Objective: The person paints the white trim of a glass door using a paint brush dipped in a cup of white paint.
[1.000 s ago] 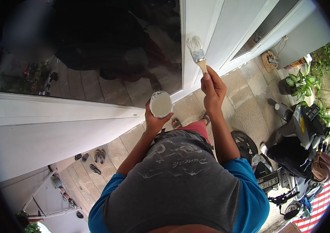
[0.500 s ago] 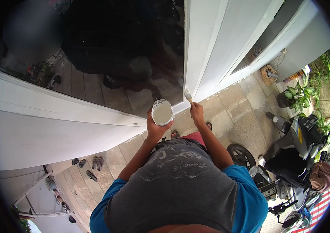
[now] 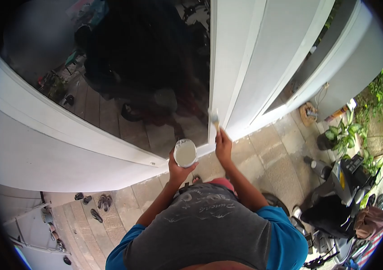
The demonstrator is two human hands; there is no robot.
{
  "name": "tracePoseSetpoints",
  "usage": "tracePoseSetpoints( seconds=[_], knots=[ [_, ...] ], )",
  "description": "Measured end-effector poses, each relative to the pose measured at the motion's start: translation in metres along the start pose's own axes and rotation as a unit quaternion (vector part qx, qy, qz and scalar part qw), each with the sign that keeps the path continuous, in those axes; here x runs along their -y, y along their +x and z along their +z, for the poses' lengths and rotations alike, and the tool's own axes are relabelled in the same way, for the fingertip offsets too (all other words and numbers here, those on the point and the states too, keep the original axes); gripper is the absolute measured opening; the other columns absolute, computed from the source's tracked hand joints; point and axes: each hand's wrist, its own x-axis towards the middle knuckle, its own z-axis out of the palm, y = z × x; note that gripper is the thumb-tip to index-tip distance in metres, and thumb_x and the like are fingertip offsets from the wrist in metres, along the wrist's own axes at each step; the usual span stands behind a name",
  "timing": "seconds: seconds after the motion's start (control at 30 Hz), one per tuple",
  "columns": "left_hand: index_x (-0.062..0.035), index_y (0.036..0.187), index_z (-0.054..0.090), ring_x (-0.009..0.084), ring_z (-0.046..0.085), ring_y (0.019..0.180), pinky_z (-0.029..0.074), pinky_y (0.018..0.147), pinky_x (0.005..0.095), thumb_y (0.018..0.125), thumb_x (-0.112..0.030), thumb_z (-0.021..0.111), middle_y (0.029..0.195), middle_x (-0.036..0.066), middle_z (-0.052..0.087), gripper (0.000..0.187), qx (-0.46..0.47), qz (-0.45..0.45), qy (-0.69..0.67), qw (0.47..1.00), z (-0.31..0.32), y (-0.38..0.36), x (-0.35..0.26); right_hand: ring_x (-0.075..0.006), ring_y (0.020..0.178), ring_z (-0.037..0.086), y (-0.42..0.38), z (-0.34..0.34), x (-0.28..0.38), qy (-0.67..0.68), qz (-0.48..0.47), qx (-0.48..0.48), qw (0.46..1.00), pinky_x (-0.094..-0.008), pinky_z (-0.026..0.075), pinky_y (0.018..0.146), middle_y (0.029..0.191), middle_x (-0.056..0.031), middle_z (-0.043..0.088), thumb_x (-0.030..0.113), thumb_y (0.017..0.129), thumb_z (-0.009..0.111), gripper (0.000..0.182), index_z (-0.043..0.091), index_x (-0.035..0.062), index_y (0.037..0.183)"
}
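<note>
The right hand (image 3: 223, 146) is closed around the handle of a brush (image 3: 214, 118), whose bristles touch the white frame (image 3: 221, 67) at the right edge of the dark glass (image 3: 155, 67). The left hand (image 3: 179, 168) is wrapped round a cup (image 3: 185, 153) of pale paint, held upright just left of the brush and below the glass, over the paving. Sandals (image 3: 97, 204) lie on the paving well to the left of the cup, and a scooter (image 3: 349, 198) stands far to its right.
</note>
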Motion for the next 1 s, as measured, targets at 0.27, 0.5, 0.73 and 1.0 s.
tracePoseSetpoints(
  seconds=[0.27,0.5,0.73,1.0],
  knots=[
    [-0.0005,0.143,0.042,0.0259,0.064,0.117,0.051,0.1,0.0387,0.065,-0.012,0.096,0.127,0.015,0.064,0.095,-0.062,0.004,0.015,0.998,0.037,-0.004,-0.023,-0.0104,0.055,0.052,-0.035,-0.054,-0.082,0.029,0.319,0.188,0.929,-0.0309,0.042,0.049,0.068,-0.0023,0.058,0.025,0.104,0.056,0.031,0.07,-0.0016,0.11],
    [-0.0009,0.141,0.045,0.0276,0.063,0.118,0.05,0.101,0.0404,0.066,-0.016,0.097,0.128,0.016,0.062,0.093,-0.098,0.012,0.02,0.995,0.085,-0.007,-0.046,-0.0048,0.054,0.045,0.022,-0.115,-0.033,-0.032,0.245,0.255,0.935,-0.0233,0.038,0.045,0.07,0.0032,0.051,0.021,0.1,0.063,0.026,0.067,0.0005,0.115],
    [-0.0005,0.141,0.045,0.0295,0.063,0.12,0.05,0.102,0.0418,0.066,-0.021,0.098,0.129,0.018,0.061,0.095,-0.12,-0.002,0.025,0.992,0.126,-0.008,-0.072,-0.004,0.056,0.044,0.079,-0.156,0.046,0.032,0.184,0.345,0.92,-0.0232,0.037,0.049,0.071,0.0052,0.051,0.013,0.099,0.065,0.023,0.067,0.0005,0.118],
    [0.001,0.142,0.043,0.0304,0.062,0.121,0.051,0.102,0.0423,0.066,-0.024,0.098,0.129,0.019,0.061,0.097,-0.156,0.006,0.029,0.987,0.148,-0.012,-0.096,-0.0121,0.062,0.054,0.126,-0.175,0.146,-0.048,-0.143,0.349,0.925,-0.0271,0.043,0.057,0.085,-0.0058,0.058,0.004,0.091,0.073,0.021,0.075,-0.0027,0.111]
  ],
)
